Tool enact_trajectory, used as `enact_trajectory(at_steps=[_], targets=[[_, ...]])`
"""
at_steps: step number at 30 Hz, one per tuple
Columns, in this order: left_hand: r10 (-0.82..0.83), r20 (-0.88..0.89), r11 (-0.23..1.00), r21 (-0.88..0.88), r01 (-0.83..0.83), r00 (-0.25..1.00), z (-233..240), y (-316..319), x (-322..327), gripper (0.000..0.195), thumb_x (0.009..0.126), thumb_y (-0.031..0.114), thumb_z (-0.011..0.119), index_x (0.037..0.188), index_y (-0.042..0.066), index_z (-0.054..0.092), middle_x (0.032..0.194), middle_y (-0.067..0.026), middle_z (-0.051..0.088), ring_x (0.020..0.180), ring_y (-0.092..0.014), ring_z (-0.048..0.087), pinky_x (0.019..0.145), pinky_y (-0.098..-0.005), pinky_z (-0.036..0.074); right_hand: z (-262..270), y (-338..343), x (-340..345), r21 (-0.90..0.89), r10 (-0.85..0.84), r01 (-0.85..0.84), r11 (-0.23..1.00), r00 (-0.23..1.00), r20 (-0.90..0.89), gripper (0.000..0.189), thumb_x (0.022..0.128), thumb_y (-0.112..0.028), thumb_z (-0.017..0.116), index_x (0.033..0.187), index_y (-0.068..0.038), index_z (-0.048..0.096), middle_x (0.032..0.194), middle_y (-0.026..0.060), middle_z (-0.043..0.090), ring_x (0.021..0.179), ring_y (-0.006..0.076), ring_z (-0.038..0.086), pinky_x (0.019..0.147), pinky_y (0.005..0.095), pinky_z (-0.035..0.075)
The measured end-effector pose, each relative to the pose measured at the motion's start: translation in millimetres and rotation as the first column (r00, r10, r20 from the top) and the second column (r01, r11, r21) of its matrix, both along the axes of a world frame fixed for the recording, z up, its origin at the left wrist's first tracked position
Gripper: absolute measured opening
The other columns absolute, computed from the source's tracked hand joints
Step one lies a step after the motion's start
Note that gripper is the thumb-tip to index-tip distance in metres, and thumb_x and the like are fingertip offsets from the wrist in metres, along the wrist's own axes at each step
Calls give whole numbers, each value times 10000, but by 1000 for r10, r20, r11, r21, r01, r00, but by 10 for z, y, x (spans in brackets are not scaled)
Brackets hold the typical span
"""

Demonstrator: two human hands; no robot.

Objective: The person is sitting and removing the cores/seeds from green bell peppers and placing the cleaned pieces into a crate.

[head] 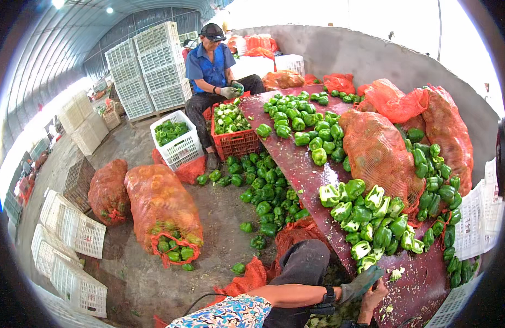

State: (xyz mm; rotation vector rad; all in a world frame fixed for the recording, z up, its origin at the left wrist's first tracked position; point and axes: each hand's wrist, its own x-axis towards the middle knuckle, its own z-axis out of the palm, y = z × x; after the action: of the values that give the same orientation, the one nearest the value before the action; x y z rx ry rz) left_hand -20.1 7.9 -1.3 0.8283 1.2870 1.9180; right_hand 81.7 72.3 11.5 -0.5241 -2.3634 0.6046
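Note:
My left hand (pixel 362 283), in a grey-green work glove with a dark strap at the wrist, is over the near edge of a dark red tabletop (pixel 289 164). Bare and curled, my right hand (pixel 373 297) is pressed close beside the gloved fingers. What either hand holds is hidden by the fingers. Just beyond them is a heap of green bell peppers (pixel 382 237). Among these are cut-open peppers (pixel 361 249) showing pale insides. A scrap of pale pepper core (pixel 396 274) and many seeds are on the tabletop to the right of my hands.
Red mesh sacks (pixel 377 153) of peppers lean along the table's right side. Loose peppers (pixel 268 184) cover the floor to its left, near another full sack (pixel 162 205). Opposite, a gloved person (pixel 213 69) sits by a red crate (pixel 238 143) and a white crate (pixel 178 151).

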Motion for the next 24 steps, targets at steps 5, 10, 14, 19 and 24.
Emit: enact_trajectory(at_steps=[5, 10, 14, 19, 24], targets=[[5, -90, 999, -33, -8, 996, -93, 29, 99, 469, 995, 268, 485, 1359, -21, 422, 1221, -149, 540, 1084, -227, 565, 923, -330, 476, 313, -71, 281, -129, 118, -124, 984, 992, -54, 70, 741, -53, 565, 746, 16, 574, 572, 147, 540, 509, 300, 543, 527, 413, 410], [-3, -188, 998, -67, -10, 982, -21, -31, 145, 457, 993, 263, 489, 1347, -21, 436, 1228, -152, 547, 1092, -230, 570, 918, -329, 478, -637, 485, 657, -461, -57, 78, 884, 997, 58, 292, 948, -243, 485, 1030, 19, 584, 919, 144, 630, 803, 212, 601, 687, 354, 460], [8, -281, 994, -100, -38, 960, 15, -73, 165, 447, 991, 259, 491, 1336, -22, 447, 1233, -153, 553, 1099, -233, 573, 913, -329, 480, -688, 367, 485, -938, -145, -340, -73, 934, -327, 497, 998, -491, 410, 1317, -124, 515, 1218, 51, 605, 1041, 234, 602, 884, 419, 509], [9, -360, 992, -118, -55, 933, 32, -53, 203, 435, 989, 254, 495, 1324, -23, 461, 1240, -155, 561, 1108, -236, 577, 908, -328, 483, -501, -37, 119, -869, -385, -486, -93, 822, -418, 442, 1015, -390, 416, 1373, -139, 479, 1371, 61, 512, 1223, 271, 520, 1023, 450, 452], [20, -419, 989, -125, -80, 908, 69, -62, 138, 424, 987, 249, 498, 1311, -24, 475, 1247, -158, 568, 1116, -239, 581, 903, -327, 485, -544, 16, 126, -877, -321, -480, -33, 836, -446, 433, 1010, -363, 435, 1353, -102, 477, 1306, 91, 546, 1145, 273, 566, 959, 438, 491]])
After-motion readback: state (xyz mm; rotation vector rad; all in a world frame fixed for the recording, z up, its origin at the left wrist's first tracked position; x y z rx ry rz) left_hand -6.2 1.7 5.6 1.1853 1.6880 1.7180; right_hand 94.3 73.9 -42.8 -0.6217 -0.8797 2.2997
